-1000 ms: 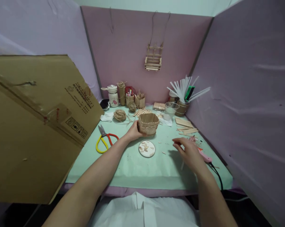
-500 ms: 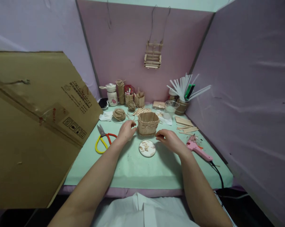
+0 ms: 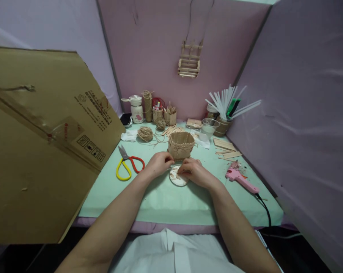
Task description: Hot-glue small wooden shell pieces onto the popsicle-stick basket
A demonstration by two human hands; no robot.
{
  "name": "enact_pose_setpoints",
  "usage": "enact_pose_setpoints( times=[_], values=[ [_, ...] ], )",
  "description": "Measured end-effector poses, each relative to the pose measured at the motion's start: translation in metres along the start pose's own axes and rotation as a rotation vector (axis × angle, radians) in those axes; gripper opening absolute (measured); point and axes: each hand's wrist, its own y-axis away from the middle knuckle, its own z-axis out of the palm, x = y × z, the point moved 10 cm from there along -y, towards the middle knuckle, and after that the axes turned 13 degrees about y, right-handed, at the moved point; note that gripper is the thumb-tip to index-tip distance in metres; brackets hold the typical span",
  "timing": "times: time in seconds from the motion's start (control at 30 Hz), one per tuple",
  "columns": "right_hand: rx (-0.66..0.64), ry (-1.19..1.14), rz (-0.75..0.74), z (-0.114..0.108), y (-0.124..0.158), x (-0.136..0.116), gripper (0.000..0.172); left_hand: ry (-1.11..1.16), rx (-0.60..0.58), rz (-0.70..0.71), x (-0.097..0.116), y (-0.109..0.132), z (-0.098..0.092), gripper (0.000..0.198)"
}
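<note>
A small basket of light wood and twine (image 3: pixel 181 146) stands upright on the green tabletop. In front of it lies a round white dish (image 3: pixel 177 181) with several small wooden pieces on it. My right hand (image 3: pixel 194 171) is over the right part of the dish, fingers closed and pointing down at the pieces; what its fingertips hold, if anything, is hidden. My left hand (image 3: pixel 160 163) is at the dish's upper left edge, just below the basket, with fingertips drawn together; anything between them is too small to make out.
Scissors (image 3: pixel 126 163) with yellow and red handles lie left, a pink glue gun (image 3: pixel 241 179) right. Wooden sticks (image 3: pixel 224 145) are at the back right, a twine ball (image 3: pixel 145 134) at the back left. A large cardboard sheet (image 3: pixel 46 151) blocks the left side.
Both hands have moved inward toward the dish; the right hand now reaches over it and covers part of it. The whole view has shifted slightly.
</note>
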Motion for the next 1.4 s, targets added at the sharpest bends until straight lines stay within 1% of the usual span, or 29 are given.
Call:
enact_pose_setpoints(
  times=[0.1, 0.2, 0.27, 0.37, 0.47, 0.6, 0.67, 0.77, 0.83, 0.9, 0.93, 0.97, 1.0, 1.07, 1.17, 1.23, 1.33, 1.4],
  values=[
    [-0.012, 0.039, 0.006, 0.002, -0.001, -0.004, 0.014, 0.017, -0.064, 0.019, 0.000, 0.001, 0.007, 0.015],
    [0.018, 0.018, 0.015, -0.001, -0.002, -0.002, 0.013, 0.018, -0.058, 0.034, 0.003, 0.001, 0.006, 0.016],
    [0.065, -0.056, 0.044, -0.006, -0.001, 0.003, 0.013, 0.084, -0.046, 0.017, 0.003, 0.001, 0.005, 0.017],
    [0.151, -0.221, 0.118, -0.015, 0.001, 0.014, 0.013, 0.296, -0.065, -0.070, 0.000, 0.002, 0.008, 0.020],
    [0.235, -0.334, 0.165, -0.023, 0.005, 0.018, 0.012, 0.535, -0.105, -0.195, -0.003, 0.006, 0.016, 0.025],
    [0.296, -0.401, 0.149, -0.030, 0.006, 0.014, 0.011, 0.845, -0.174, -0.354, -0.002, 0.014, 0.032, 0.030],
    [0.294, -0.424, 0.136, -0.030, 0.005, 0.011, 0.010, 0.913, -0.197, -0.394, -0.002, 0.017, 0.038, 0.032],
    [0.300, -0.459, 0.138, -0.032, 0.005, 0.013, 0.011, 0.929, -0.160, -0.405, -0.004, 0.016, 0.038, 0.039],
    [0.371, -0.466, 0.180, -0.040, 0.009, 0.023, 0.014, 0.918, -0.105, -0.380, -0.007, 0.014, 0.032, 0.042],
    [0.467, -0.458, 0.262, -0.051, 0.017, 0.039, 0.015, 0.887, -0.050, -0.351, -0.010, 0.010, 0.024, 0.041],
    [0.492, -0.451, 0.306, -0.054, 0.022, 0.046, 0.016, 0.862, -0.026, -0.338, -0.011, 0.009, 0.020, 0.040],
    [0.486, -0.436, 0.343, -0.055, 0.026, 0.052, 0.015, 0.837, -0.005, -0.328, -0.013, 0.008, 0.016, 0.037],
    [0.452, -0.412, 0.367, -0.055, 0.029, 0.055, 0.015, 0.815, 0.011, -0.321, -0.014, 0.007, 0.013, 0.035],
    [0.328, -0.335, 0.372, -0.049, 0.034, 0.055, 0.013, 0.782, 0.030, -0.312, -0.015, 0.006, 0.008, 0.030],
    [0.130, -0.204, 0.305, -0.039, 0.037, 0.041, 0.011, 0.738, 0.022, -0.292, -0.011, 0.007, 0.006, 0.025],
    [0.044, -0.149, 0.240, -0.035, 0.035, 0.031, 0.012, 0.718, -0.013, -0.275, -0.006, 0.007, 0.009, 0.023],
    [0.002, -0.086, 0.191, -0.038, 0.029, 0.026, 0.016, 0.713, -0.082, -0.271, -0.003, 0.008, 0.016, 0.022],
    [0.015, -0.012, 0.232, -0.045, 0.028, 0.034, 0.014, 0.712, -0.096, -0.280, -0.004, 0.009, 0.018, 0.022]
  ],
)
